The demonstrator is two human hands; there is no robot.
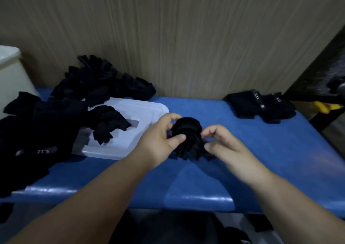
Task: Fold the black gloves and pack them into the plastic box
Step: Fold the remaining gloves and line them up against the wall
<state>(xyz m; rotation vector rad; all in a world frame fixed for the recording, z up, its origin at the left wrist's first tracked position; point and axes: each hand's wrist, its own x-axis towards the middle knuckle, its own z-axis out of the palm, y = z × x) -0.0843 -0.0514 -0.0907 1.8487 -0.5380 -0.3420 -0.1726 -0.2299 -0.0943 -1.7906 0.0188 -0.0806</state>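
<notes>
Black glove roll (pixel 187 131) held over blue worktop (pixel 261 159), head view | left hand (pixel 158 137) grip clamped on roll, thumb pressed so fold stays tight | right hand (pixel 225 146) grip pinched on roll's loose edge, likely for tucking | plastic box (pixel 134 111) set just left, within reach for packing | unfolded pile (pixel 100 81) heaped behind it
</notes>
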